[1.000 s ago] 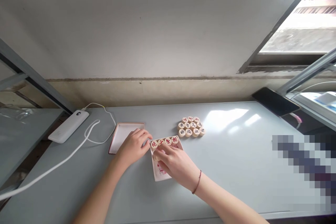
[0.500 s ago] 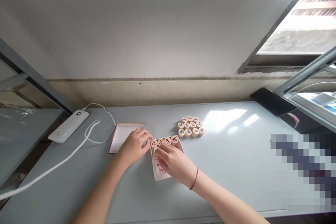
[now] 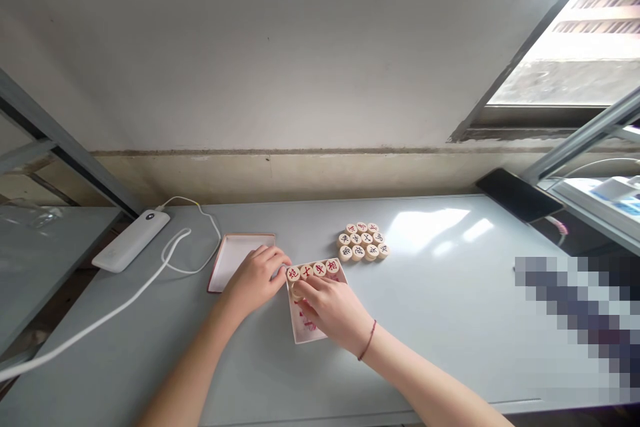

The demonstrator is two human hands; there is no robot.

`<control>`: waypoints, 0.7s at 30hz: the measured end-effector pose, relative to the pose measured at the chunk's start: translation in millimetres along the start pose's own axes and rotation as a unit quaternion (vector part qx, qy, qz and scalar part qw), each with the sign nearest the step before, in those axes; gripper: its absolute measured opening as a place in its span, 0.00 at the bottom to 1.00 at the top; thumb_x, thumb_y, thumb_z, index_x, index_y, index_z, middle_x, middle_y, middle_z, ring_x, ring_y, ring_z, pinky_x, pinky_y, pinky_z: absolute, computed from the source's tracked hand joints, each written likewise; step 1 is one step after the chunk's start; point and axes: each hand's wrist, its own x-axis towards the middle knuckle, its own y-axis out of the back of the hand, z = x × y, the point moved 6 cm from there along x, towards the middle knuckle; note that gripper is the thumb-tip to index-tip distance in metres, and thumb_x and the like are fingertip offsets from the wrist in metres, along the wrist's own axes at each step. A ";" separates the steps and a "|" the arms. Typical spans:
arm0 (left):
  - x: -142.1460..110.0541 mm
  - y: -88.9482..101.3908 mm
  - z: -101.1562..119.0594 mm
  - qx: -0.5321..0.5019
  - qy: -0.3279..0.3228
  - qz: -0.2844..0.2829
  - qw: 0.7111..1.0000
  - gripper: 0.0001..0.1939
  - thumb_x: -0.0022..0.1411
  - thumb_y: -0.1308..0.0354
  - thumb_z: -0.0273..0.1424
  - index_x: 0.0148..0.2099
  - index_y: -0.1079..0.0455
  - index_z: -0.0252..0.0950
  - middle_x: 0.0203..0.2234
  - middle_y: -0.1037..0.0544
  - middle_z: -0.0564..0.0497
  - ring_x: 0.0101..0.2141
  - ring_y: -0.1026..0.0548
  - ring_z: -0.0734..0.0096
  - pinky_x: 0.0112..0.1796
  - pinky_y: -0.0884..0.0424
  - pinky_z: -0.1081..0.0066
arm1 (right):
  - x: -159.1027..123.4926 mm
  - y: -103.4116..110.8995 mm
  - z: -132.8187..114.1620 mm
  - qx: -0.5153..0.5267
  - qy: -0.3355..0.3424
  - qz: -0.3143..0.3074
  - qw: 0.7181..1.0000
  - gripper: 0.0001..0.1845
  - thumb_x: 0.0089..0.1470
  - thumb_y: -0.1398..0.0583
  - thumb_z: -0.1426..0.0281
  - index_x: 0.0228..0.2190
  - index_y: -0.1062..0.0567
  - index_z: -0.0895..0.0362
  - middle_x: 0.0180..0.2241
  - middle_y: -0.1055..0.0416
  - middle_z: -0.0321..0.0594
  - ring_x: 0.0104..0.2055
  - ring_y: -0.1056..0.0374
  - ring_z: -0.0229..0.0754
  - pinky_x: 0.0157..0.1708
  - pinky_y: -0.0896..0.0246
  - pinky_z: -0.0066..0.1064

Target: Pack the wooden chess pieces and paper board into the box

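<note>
A shallow pale box (image 3: 301,333) sits in front of me, with pink-red printing on its floor. Along its far side runs a row of round Chinese chess pieces (image 3: 319,269) with red characters. My right hand (image 3: 330,307) reaches into the box, fingers closed on a Chinese chess piece (image 3: 297,289) just below the row's left end; the fingers cover much of it. My left hand (image 3: 257,278) is curled at the box's far left corner, thumb and fingertips against the edge. To the right, more chess pieces (image 3: 359,252) stand in stacked rows, mostly black-marked, with red ones at the back.
A box lid (image 3: 235,255) lies behind my left hand. Farther left is a white power bank (image 3: 131,240) with a white cable (image 3: 125,307) trailing across the desk. A dark phone (image 3: 520,195) leans at the right rear. Metal frame bars (image 3: 65,143) stand at both sides.
My right hand has shifted very slightly left, over the piece in the box. The left hand, box and stacked pieces stay where they were.
</note>
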 end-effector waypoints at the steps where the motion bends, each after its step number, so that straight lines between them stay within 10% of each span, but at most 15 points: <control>1: 0.2 0.0 0.0 0.000 0.001 -0.002 1.000 0.11 0.60 0.52 0.23 0.37 0.30 0.38 0.34 0.25 0.51 0.39 0.29 0.67 0.41 0.32 0.66 | 0.2 0.3 -0.9 0.003 0.004 -0.007 1.000 0.05 0.58 0.46 0.74 0.34 0.30 0.55 0.33 0.27 0.39 0.33 0.30 0.39 0.30 0.45 0.27; 13: -3.1 -3.2 7.1 -0.009 -0.004 -0.044 0.999 0.20 0.56 0.52 0.22 0.51 0.32 0.39 0.45 0.24 0.50 0.46 0.31 0.63 0.46 0.37 0.62 | 0.3 -6.2 1.9 -0.029 -0.025 -0.015 0.999 0.05 0.58 0.46 0.74 0.36 0.30 0.57 0.30 0.26 0.41 0.29 0.30 0.41 0.23 0.50 0.28; 21: -3.2 -9.0 7.1 0.021 0.005 -0.011 1.000 0.18 0.65 0.52 0.37 0.55 0.35 0.41 0.48 0.27 0.47 0.48 0.32 0.61 0.46 0.38 0.61 | -0.3 61.6 68.5 0.094 -0.128 0.056 0.986 0.10 0.59 0.48 0.66 0.36 0.28 0.55 0.34 0.25 0.39 0.29 0.30 0.37 0.28 0.42 0.26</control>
